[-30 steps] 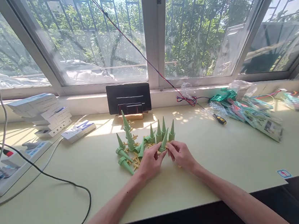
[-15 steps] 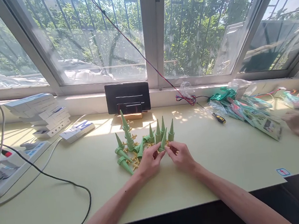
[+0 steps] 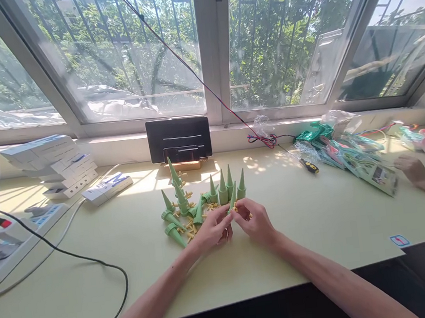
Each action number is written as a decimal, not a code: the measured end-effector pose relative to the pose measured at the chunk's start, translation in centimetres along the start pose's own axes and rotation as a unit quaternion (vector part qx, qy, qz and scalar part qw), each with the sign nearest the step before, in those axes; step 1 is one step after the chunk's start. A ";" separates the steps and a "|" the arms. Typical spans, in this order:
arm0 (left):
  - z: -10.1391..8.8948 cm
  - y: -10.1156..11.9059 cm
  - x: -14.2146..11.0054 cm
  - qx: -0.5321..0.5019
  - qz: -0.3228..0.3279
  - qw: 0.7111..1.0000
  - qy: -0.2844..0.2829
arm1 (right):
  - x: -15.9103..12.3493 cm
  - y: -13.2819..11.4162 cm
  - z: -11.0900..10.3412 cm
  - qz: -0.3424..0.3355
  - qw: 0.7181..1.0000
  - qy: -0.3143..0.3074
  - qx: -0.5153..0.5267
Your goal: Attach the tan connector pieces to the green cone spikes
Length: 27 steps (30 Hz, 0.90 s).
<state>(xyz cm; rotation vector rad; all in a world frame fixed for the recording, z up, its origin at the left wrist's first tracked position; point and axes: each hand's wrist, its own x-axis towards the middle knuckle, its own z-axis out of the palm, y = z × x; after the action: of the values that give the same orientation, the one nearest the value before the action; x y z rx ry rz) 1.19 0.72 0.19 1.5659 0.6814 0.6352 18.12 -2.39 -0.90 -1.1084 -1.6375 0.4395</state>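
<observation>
Through the head camera I observe two slender, smooth-surfaced forearms, left forearm (image 3: 157, 290) and right forearm (image 3: 322, 265), bare to the lower frame edge, the left forearm bearing one small round spot (image 3: 172, 266).

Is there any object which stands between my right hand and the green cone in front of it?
Only a small yellow piece shows there, at the fingertips of the right hand, by the cone's lower end; nothing else visible.

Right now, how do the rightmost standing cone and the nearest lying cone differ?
The rightmost standing cone is upright; the nearest lying cone is on its side, tip toward the wearer. The standing cone is beyond the right hand, the lying cone left of the left hand. Both green, tapered.
</observation>
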 end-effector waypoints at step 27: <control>-0.6 0.2 -0.5 0.253 0.106 0.951 0.140 | 0.8 -0.1 -1.1 0.035 0.997 0.075 0.006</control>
<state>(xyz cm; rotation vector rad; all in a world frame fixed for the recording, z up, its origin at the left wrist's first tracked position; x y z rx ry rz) 0.39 0.74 0.42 2.0657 0.9491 0.9033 19.06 -2.01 0.05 -1.1648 -1.4663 0.4004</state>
